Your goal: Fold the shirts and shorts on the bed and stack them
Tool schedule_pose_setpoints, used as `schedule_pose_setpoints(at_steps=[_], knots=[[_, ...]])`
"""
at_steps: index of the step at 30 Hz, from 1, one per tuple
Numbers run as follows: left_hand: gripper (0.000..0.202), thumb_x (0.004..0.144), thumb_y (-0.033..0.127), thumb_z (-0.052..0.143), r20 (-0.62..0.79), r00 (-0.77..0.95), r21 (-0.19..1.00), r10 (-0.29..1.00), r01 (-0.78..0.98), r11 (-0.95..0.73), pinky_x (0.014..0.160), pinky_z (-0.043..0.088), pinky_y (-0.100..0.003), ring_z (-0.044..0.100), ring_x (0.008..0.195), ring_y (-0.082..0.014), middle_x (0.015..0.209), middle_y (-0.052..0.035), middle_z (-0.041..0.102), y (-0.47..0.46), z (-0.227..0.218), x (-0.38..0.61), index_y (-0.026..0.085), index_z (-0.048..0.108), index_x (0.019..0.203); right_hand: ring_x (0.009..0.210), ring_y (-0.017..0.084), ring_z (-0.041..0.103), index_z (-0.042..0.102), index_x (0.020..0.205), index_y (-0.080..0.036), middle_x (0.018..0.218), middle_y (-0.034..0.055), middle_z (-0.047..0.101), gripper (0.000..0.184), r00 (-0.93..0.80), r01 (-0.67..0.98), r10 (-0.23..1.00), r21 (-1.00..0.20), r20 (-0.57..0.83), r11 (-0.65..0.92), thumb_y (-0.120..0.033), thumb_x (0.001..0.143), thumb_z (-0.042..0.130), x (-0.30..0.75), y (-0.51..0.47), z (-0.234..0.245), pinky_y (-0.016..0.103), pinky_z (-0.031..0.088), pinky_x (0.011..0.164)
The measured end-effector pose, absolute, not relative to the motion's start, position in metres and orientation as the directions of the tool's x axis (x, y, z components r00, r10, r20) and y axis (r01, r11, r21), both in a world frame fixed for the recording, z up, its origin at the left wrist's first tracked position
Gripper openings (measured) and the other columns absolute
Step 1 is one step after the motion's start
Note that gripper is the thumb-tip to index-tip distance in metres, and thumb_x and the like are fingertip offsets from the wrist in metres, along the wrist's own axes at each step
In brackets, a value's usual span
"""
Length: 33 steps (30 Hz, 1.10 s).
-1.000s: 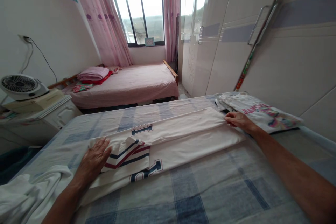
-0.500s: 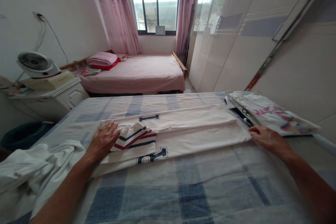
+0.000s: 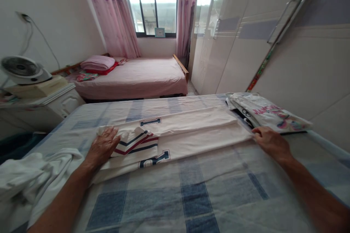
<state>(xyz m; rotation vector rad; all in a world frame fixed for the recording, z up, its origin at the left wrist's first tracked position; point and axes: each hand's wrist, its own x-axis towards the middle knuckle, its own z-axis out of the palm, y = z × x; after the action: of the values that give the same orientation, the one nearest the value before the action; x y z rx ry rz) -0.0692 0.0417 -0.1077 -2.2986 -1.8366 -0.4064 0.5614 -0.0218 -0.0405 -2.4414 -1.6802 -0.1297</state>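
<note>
A white shirt lies folded lengthwise on the checked bedsheet, with dark letters and a striped sleeve or trim folded onto it. My left hand rests flat on its left end, fingers stretched out beside the navy and red stripes. At the far right corner of the shirt, my right hand is closed, its thumb and fingers pinching the cloth edge. Just beyond that hand sits a stack of folded shirts, the top one white with pink lettering.
A crumpled white cloth lies at the left, by my left forearm. Behind stand a bed with a pink sheet and a white wardrobe. On a cabinet at the left is a fan.
The view has turned slightly to the right, so everything sits further left. Both hands keep their places on the shirt, the left flat and the right pinching its corner.
</note>
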Motion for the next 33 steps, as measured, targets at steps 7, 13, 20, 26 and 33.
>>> schedule_pose_setpoints(at_steps=[7,13,20,26,33], knots=[[0.043,0.090,0.039,0.029,0.272,0.093,0.268,0.958,0.949,-0.169,0.101,0.037,-0.040,0.049,0.119,-0.0248,0.118,-0.0127,0.062,0.024,-0.058,-0.045,0.017,0.064,0.104,0.078,0.019,0.065,0.064,0.105,-0.022,0.115,0.0092,0.063,0.029,0.011,0.946,0.956,-0.312,0.292,0.085,-0.032,0.083,0.049,0.487,0.019,-0.025,0.032,0.044,0.075],[0.044,0.082,0.050,0.042,-0.002,0.111,0.440,0.994,0.892,-0.099,0.069,0.044,-0.024,0.062,0.077,-0.0187,0.085,-0.0054,0.069,0.009,-0.012,-0.045,0.016,0.069,0.088,0.070,0.015,0.063,0.066,0.103,-0.022,0.106,0.0068,0.065,0.033,-0.379,0.709,0.892,-0.543,0.244,0.450,-0.044,0.087,0.048,0.364,0.031,-0.018,0.030,0.048,0.072],[0.037,0.075,0.049,0.053,-0.109,0.021,0.440,0.994,0.898,0.029,0.061,0.040,-0.024,0.059,0.070,-0.0172,0.075,-0.0032,0.067,0.006,-0.011,-0.042,0.016,0.069,0.080,0.105,0.024,0.056,0.065,0.108,-0.020,0.111,0.0097,0.063,0.041,-0.490,0.658,0.795,-0.446,0.358,0.607,-0.048,0.080,0.059,0.230,0.041,-0.027,0.035,0.043,0.089],[0.011,0.070,0.023,0.055,-0.076,-0.059,0.337,0.995,0.938,0.081,0.058,0.037,-0.023,0.057,0.066,-0.0153,0.070,-0.0024,0.064,0.005,-0.019,-0.034,0.017,0.064,0.073,0.072,0.017,0.058,0.065,0.074,-0.020,0.076,0.0029,0.066,0.024,-0.329,0.639,0.914,-0.656,0.239,0.402,-0.029,0.082,0.045,0.202,0.059,-0.046,0.027,0.040,0.067],[0.015,0.069,0.018,0.048,0.012,-0.111,0.346,0.994,0.933,0.100,0.060,0.036,-0.024,0.056,0.068,-0.0162,0.071,-0.0031,0.063,0.009,-0.012,-0.042,0.017,0.063,0.073,0.055,0.013,0.051,0.058,0.075,-0.019,0.061,-0.0021,0.057,0.021,-0.260,0.259,0.966,-0.963,0.008,0.078,-0.035,0.074,0.044,0.222,0.074,-0.060,0.023,0.039,0.052]])
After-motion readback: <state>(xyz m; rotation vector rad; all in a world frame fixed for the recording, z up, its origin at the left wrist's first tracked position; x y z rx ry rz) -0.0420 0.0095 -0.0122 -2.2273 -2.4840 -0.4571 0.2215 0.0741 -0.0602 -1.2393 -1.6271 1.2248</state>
